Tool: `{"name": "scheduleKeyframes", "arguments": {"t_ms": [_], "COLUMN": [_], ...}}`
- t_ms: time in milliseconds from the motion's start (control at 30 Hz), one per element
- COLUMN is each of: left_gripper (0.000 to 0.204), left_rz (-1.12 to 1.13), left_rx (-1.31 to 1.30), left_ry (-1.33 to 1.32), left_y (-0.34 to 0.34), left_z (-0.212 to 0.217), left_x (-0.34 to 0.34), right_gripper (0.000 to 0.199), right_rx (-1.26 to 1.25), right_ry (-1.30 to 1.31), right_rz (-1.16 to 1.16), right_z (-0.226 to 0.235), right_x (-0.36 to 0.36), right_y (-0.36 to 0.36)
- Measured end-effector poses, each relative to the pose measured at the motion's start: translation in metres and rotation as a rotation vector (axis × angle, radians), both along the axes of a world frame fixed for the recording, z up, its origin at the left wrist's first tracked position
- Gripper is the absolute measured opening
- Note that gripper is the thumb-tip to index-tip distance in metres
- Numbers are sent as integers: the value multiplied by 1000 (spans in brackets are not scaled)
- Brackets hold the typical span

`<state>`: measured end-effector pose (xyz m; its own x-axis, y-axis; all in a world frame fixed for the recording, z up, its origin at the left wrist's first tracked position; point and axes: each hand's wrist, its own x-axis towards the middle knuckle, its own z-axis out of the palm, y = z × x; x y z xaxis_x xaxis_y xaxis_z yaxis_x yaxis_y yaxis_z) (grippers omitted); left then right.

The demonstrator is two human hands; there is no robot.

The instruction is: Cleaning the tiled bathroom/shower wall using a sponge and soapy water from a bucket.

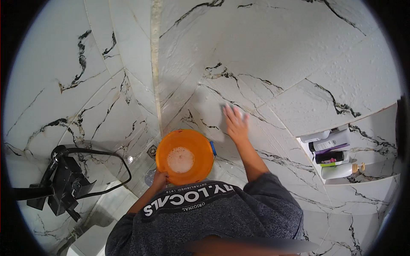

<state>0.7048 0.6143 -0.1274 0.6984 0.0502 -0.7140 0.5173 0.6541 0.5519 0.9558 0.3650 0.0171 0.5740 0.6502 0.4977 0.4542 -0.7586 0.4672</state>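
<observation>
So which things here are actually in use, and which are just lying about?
In use:
- orange bucket of foamy water, held by left hand
- sponge under right hand
- tiled wall

Lying about:
- bottles in the wall niche
- black shower fitting

A black shower fitting with hose sits at nine o'clock; bottles fill a wall niche at three; a floor drain lies near centre.

I'm getting bright, even light across the marble wall, with a soft shadow falling under the right hand. That hand is smearing with motion blur. Tile lines are bending toward the rim, and black vignette is closing in from nine and three o'clock.
</observation>
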Motion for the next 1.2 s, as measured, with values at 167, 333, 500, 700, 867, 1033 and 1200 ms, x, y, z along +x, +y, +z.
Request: {"name": "scheduleKeyframes", "arguments": {"t_ms": [167,333,500,700,867,1033,1200], "left_gripper": [62,62,59,48,47,51,57], "left_rz": [-33,79,9,-159,-57,-100,-171], "left_rx": [9,12,-27,25,17,41,-12], "left_ry": [-55,-32,-51,-74,-39,-110,-49], "left_y": [-4,-5,4,5,8,4,-6], "left_z": [16,12,1,0,-5,-1,10], "left_x": [12,1,0,14,15,24,42], "right_gripper": [39,41,43,41,41,46,60], "right_rx": [226,-27,-47,109,138,323,1212], "right_ry": [189,243,54,151,63,-244,-450], "right_rz": [143,-30,-94,16,-49,-701,-659], "right_z": [2,13,-5,0,3,-37,-55], "right_x": [55,-11,-35,45,-4,-113,-73], "right_y": [88,6,-44,75,5,-187,-157]}}
